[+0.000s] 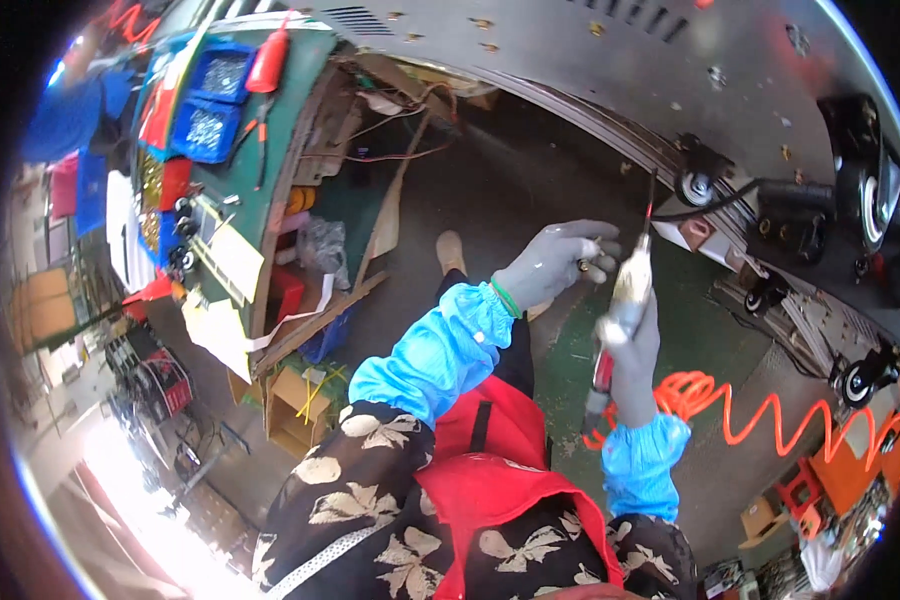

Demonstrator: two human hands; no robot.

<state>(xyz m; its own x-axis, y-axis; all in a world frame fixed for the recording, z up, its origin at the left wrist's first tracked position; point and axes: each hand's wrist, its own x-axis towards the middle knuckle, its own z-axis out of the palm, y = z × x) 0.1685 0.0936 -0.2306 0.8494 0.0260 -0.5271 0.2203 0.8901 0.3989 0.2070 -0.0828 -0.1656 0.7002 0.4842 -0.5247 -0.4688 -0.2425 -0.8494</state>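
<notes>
My right hand (633, 365), in a grey glove, is wrapped round an air screwdriver (630, 285) with a silver body. Its long thin bit points up and away from me toward the large grey metal cabinet (610, 75). The tip ends just short of a black caster wheel (697, 183) at the cabinet's edge. My left hand (560, 262), also gloved, is beside the screwdriver with its fingers curled. A small brass-coloured piece (583, 265) shows at the fingers; its exact kind is too small to tell.
A coiled orange air hose (770, 415) stretches off to the right. More casters (865, 378) line the cabinet's right side. At left, a green workbench (295, 75) carries blue bins (208, 130) of small hardware and a red bottle (268, 62). A cardboard box (295, 408) lies below.
</notes>
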